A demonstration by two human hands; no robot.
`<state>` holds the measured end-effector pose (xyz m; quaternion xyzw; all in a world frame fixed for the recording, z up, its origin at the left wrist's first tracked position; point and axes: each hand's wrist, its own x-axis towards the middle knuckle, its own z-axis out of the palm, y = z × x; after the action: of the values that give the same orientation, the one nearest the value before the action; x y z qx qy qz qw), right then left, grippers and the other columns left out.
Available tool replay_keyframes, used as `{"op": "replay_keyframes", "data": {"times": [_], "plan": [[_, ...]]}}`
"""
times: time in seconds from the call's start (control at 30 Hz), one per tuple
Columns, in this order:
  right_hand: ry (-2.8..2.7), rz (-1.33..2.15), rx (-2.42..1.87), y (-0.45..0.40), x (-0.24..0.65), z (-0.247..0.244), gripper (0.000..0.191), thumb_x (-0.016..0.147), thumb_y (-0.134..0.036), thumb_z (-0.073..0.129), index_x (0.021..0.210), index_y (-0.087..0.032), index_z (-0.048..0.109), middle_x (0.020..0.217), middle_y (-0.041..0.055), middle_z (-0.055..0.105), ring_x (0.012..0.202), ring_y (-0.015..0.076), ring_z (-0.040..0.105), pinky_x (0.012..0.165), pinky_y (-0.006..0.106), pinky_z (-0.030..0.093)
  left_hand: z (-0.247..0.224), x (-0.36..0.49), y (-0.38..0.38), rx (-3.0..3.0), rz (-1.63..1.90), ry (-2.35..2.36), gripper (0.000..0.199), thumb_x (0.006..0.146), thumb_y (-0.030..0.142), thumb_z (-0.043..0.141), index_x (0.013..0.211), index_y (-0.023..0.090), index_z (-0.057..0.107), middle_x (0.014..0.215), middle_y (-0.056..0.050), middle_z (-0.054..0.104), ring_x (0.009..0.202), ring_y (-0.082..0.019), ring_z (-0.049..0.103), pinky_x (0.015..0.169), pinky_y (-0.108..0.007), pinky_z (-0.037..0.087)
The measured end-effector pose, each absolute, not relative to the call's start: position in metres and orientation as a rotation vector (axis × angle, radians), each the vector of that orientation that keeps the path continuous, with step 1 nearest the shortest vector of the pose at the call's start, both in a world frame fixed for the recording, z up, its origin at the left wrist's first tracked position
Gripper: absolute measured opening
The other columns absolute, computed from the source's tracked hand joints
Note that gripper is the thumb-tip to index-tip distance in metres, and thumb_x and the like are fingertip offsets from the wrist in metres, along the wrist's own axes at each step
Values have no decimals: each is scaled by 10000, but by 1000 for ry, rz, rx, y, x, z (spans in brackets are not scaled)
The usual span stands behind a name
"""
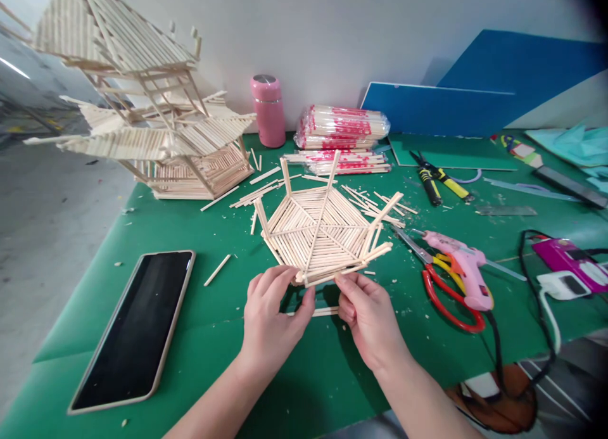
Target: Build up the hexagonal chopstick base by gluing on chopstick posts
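I have a pale wooden hexagonal platform (323, 233) straight ahead at 12 o'clock, tilted above the green tabletop (209, 350). Its surface is made of thin round sticks laid side by side in triangular sections, their lines nesting like a spider's web around the centre. Longer sticks cross the face from corner to corner, meeting in the middle. Posts of the same bare wood rise from the rim at about 9, 11, 12 and 3 o'clock, those toward 3 leaning outward.

My left hand (270, 309) grips the near corner at 7 o'clock, fingertips and thumb around the rim. My right hand (373, 315), at 5 o'clock, pinches a thin pale wooden stick (325, 279) lying along the near edge, between thumb and forefinger.

Going round the platform, a black-screened phone in a pale case (135, 328) lies at 8 o'clock, a tiered pale stick pagoda (190, 138) stands at 10, and a pink glue gun (458, 258) rests beside red-and-yellow-handled scissors (434, 293) toward 4.
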<state>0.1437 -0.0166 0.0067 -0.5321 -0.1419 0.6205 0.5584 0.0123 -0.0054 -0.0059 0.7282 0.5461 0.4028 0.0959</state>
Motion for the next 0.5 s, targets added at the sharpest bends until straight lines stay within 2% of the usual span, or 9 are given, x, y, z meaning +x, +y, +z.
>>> {"op": "replay_keyframes", "data": {"times": [0.5], "plan": [[-342,1451,-1252,-16,143,7,264,608,-311,718,576,-156,507,425,-110,321,362,15,239,370,185,147,-4,11,-6,2057,1170,1593,123,709,184,579,831,182,563,838,-49,612,777,-184,602,702,-331,479]]}}
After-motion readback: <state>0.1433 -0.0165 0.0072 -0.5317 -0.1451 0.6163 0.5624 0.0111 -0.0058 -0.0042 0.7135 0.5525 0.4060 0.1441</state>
